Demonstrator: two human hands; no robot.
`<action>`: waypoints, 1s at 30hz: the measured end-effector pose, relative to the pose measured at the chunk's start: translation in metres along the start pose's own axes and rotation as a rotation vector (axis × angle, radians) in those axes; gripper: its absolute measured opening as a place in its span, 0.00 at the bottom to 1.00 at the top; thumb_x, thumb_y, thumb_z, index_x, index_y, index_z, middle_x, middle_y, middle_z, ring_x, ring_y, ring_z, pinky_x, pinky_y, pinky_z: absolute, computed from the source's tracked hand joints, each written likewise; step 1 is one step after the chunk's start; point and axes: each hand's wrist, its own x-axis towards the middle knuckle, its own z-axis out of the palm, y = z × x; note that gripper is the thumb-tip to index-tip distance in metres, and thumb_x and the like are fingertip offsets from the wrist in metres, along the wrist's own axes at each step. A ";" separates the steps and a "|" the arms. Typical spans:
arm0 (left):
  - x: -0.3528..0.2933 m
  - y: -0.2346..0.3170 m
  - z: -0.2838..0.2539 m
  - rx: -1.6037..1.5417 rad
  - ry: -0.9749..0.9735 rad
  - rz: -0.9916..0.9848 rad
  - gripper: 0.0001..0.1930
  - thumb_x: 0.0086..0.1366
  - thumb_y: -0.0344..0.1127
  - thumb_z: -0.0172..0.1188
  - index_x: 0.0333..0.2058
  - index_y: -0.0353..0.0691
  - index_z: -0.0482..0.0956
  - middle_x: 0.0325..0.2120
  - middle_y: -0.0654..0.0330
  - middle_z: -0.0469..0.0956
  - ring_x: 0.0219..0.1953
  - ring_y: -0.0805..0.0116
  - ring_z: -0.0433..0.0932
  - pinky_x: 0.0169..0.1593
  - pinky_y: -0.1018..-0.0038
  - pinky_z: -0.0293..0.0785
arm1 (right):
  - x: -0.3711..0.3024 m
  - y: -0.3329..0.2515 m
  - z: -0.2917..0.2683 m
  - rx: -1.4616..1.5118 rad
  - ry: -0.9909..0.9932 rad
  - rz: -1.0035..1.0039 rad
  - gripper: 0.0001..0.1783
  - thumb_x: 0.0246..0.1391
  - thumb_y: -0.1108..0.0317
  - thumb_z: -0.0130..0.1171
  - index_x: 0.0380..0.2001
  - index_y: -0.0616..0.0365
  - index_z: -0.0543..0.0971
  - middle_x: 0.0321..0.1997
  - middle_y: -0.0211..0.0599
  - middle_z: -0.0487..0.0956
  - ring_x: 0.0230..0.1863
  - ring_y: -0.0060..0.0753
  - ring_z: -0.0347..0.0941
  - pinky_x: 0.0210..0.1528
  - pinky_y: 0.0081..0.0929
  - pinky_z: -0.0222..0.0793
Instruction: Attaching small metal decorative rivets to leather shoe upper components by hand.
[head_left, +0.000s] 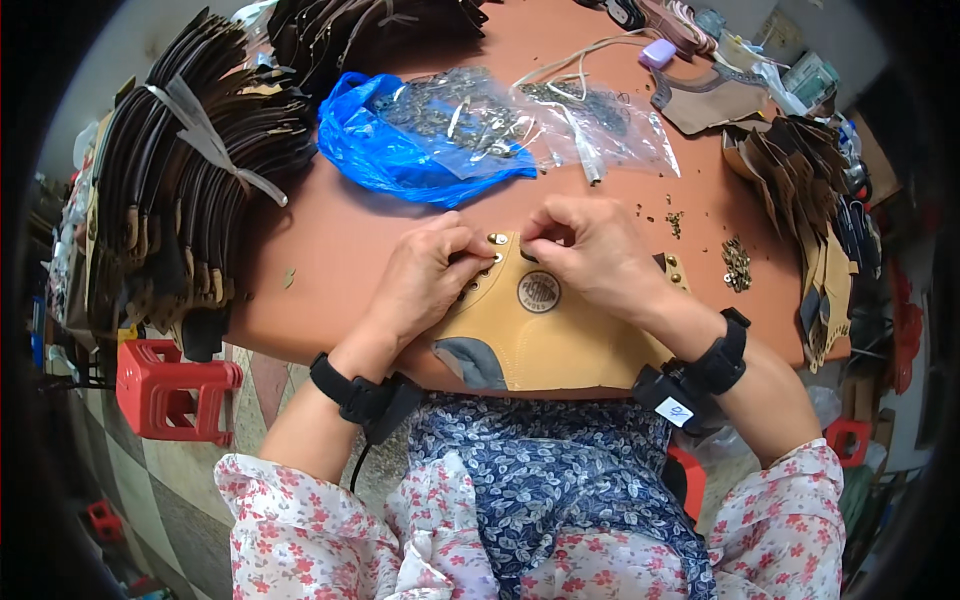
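A tan leather shoe upper point(590, 345) lies at the table's front edge, with a round dark stamp in its middle and a grey-blue lining patch at its lower left. Metal hooks and eyelets run along its left edge, and more sit at its right edge. My left hand point(430, 275) is closed, thumb and forefinger pinching that left edge beside the hooks. Above the stamp, my right hand point(600, 255) rests over the upper with its fingers pinched together. A small dark bit shows at its fingertips; what they hold is hidden.
Tied dark leather pieces point(190, 170) stand at the left. Behind my hands lie a blue plastic bag point(370, 160) and clear bags of small metal parts point(460, 105). Loose metal hooks point(737, 265) lie to the right, near stacked uppers point(790, 180). A red stool point(175, 390) stands at lower left.
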 end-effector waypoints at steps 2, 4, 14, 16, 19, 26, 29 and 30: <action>0.000 0.000 0.000 -0.024 0.014 -0.006 0.04 0.57 0.24 0.65 0.33 0.35 0.84 0.29 0.54 0.79 0.34 0.56 0.80 0.40 0.66 0.75 | 0.006 0.001 0.009 -0.037 0.009 -0.051 0.05 0.50 0.75 0.61 0.32 0.62 0.80 0.28 0.46 0.82 0.31 0.40 0.82 0.36 0.32 0.75; -0.001 -0.002 0.001 -0.008 0.016 0.012 0.05 0.57 0.23 0.66 0.34 0.33 0.84 0.29 0.58 0.79 0.34 0.64 0.79 0.40 0.71 0.75 | 0.008 0.008 0.018 -0.074 -0.011 -0.039 0.05 0.51 0.76 0.62 0.33 0.64 0.80 0.28 0.42 0.83 0.30 0.31 0.81 0.35 0.28 0.75; -0.002 0.000 0.002 -0.044 0.042 0.002 0.05 0.55 0.24 0.65 0.32 0.35 0.84 0.29 0.52 0.79 0.35 0.52 0.80 0.42 0.64 0.75 | 0.005 0.017 0.033 -0.278 0.057 -0.233 0.03 0.52 0.73 0.62 0.31 0.58 0.79 0.29 0.46 0.81 0.34 0.52 0.79 0.36 0.43 0.74; -0.003 0.000 0.002 -0.007 0.037 0.002 0.06 0.57 0.24 0.66 0.34 0.35 0.85 0.29 0.57 0.78 0.34 0.61 0.79 0.40 0.69 0.74 | 0.005 0.017 0.033 -0.247 0.061 -0.213 0.03 0.51 0.72 0.63 0.30 0.58 0.79 0.29 0.46 0.81 0.34 0.51 0.79 0.36 0.43 0.73; -0.002 0.002 0.001 0.034 0.029 0.001 0.06 0.57 0.24 0.67 0.35 0.34 0.85 0.28 0.59 0.77 0.33 0.65 0.78 0.40 0.71 0.74 | 0.005 0.016 0.034 -0.242 0.071 -0.194 0.04 0.51 0.72 0.63 0.30 0.57 0.78 0.30 0.45 0.81 0.34 0.51 0.79 0.35 0.43 0.73; -0.001 0.001 0.002 -0.052 0.046 -0.057 0.05 0.55 0.25 0.66 0.32 0.34 0.84 0.29 0.52 0.79 0.35 0.53 0.80 0.42 0.64 0.76 | 0.002 0.017 0.037 -0.312 0.098 -0.234 0.04 0.51 0.71 0.63 0.30 0.56 0.77 0.28 0.43 0.80 0.33 0.49 0.79 0.35 0.43 0.73; -0.001 -0.002 0.002 -0.034 0.024 -0.043 0.05 0.57 0.23 0.67 0.34 0.32 0.83 0.29 0.59 0.77 0.32 0.69 0.78 0.38 0.74 0.74 | 0.001 0.018 0.037 -0.315 0.105 -0.270 0.04 0.51 0.72 0.63 0.30 0.55 0.77 0.27 0.42 0.79 0.32 0.48 0.79 0.34 0.43 0.73; -0.002 -0.002 0.002 -0.034 0.025 -0.039 0.05 0.57 0.23 0.67 0.34 0.32 0.83 0.29 0.59 0.77 0.32 0.69 0.78 0.38 0.74 0.74 | 0.001 0.019 0.037 -0.317 0.103 -0.272 0.04 0.52 0.72 0.63 0.30 0.55 0.77 0.27 0.41 0.79 0.32 0.48 0.78 0.34 0.43 0.73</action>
